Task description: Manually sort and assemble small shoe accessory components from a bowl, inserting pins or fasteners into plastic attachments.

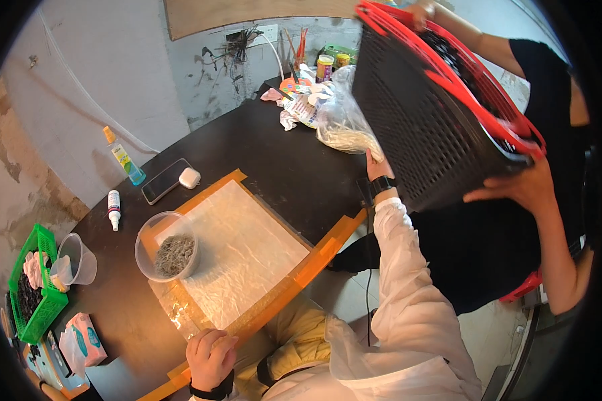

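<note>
My left hand (211, 359) rests by the table's front edge, its fingers curled in loosely with nothing visible in them. Stretched far forward, my right hand (376, 167) closes on the end of a clear plastic bag (344, 123) of pale, thin strands; some of its fingers are hidden. Just beside it a large black basket (415, 120) with red handles hangs tilted, held by another person's two hands. On the white sheet (247, 247) in front of me stands a clear round tub (142, 250) with a grey fibrous clump (175, 255) inside.
Orange tape (314, 264) edges the sheet and table. At left are a green basket (43, 314), a clear cup (83, 260) and a tissue pack (87, 337). A phone (164, 182), white case (189, 177), spray bottle (125, 157) and small white bottle (114, 210) lie or stand farther back.
</note>
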Demonstrator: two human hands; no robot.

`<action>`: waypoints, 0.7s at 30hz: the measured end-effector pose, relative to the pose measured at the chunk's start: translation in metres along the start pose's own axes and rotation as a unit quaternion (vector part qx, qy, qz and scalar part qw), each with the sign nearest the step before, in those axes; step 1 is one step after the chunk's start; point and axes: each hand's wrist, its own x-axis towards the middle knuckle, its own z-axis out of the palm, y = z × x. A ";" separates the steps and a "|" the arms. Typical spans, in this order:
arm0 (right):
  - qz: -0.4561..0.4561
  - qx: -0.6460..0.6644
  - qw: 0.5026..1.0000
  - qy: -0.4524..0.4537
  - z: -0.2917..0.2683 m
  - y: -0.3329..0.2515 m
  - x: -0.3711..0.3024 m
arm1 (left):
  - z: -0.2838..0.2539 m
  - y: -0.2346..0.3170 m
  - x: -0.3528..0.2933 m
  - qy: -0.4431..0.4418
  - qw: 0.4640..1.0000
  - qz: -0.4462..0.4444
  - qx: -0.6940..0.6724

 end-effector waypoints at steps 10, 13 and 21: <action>-0.040 -0.045 0.998 -0.020 0.004 -0.062 0.059 | -0.016 0.000 -0.010 0.008 0.998 -0.058 0.032; -0.046 0.013 0.999 0.009 -0.006 -0.081 0.027 | -0.023 -0.001 -0.012 0.019 0.996 -0.075 0.052; -0.031 0.119 0.990 0.070 -0.056 -0.138 -0.076 | -0.039 -0.010 0.003 0.069 0.984 -0.153 0.056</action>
